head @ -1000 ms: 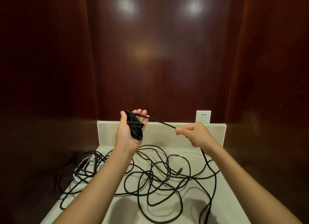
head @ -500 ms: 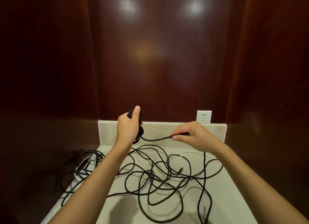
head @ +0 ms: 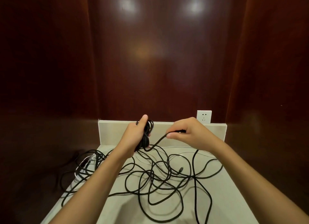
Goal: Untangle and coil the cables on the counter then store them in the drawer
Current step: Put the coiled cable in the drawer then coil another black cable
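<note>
The left hand (head: 133,137) grips the upright black coil (head: 146,137) at frame centre, while the right hand (head: 185,133), just right of it, pinches the feed strand (head: 158,141), whose slack sags leftward to the coil's base above the loose cable tangle (head: 160,175) on the counter (head: 217,198).

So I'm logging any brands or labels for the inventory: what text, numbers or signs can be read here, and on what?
No readable text, brand, number or sign anywhere.
Wall socket: only the pin holes show, no marking legible.
Black cable and its connector: no print visible; the connector is too small to tell.
White cable: no label visible.
</note>
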Tool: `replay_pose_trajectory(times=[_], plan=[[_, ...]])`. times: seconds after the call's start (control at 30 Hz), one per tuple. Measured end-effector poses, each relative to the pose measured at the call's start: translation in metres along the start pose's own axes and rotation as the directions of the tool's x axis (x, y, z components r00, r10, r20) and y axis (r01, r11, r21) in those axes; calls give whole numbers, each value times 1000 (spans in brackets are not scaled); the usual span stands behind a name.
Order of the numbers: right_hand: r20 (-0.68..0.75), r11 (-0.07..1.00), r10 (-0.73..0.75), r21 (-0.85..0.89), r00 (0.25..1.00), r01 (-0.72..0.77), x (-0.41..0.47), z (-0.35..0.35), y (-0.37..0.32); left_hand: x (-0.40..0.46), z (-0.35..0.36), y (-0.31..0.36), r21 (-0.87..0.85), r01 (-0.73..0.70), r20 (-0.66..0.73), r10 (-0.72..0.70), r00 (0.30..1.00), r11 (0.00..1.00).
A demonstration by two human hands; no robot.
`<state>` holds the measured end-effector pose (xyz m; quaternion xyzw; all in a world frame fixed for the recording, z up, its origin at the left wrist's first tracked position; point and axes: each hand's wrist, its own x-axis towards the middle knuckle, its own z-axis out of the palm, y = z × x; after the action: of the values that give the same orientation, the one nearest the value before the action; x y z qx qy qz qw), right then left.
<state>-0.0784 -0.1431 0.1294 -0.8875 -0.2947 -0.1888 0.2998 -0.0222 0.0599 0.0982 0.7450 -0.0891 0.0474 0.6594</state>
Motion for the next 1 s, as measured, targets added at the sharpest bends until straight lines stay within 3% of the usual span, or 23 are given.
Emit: replay_pose_trajectory(times=[0.07,0.1,0.17,0.27,0.4,0.5,0.57,0.63,0.87,1.0], plan=[[-35,998,-50,-30,998,49,4,6,-5,-1,2,1,344,-117,69,99,993,932],[-80,998,-55,-40,995,52,7,7,-6,-3,4,2,384,-148,145,99,984,911],[-182,999,0,-45,983,-8,13,8,-1,-12,7,6,297,-77,326,-25,945,952],[-226,989,130,-36,966,-142,18,11,7,-25,8,9,199,115,596,-213,774,973],[-136,960,232,194,963,-204,15,10,11,-33,6,8,126,172,804,-202,560,977],[-106,936,280,252,954,-247,10,9,19,-35,2,2,24,149,853,-98,513,989],[-117,922,315,274,942,-275,8,13,22,-33,1,-2,-64,98,832,-1,555,993],[-138,909,339,301,931,-287,7,16,24,-33,3,-4,-126,96,765,35,643,987],[-198,849,455,392,868,-355,5,20,38,-23,14,-8,-357,193,392,-41,919,914],[-203,862,436,375,877,-342,3,22,42,-16,20,-13,-472,119,143,-58,988,873]])
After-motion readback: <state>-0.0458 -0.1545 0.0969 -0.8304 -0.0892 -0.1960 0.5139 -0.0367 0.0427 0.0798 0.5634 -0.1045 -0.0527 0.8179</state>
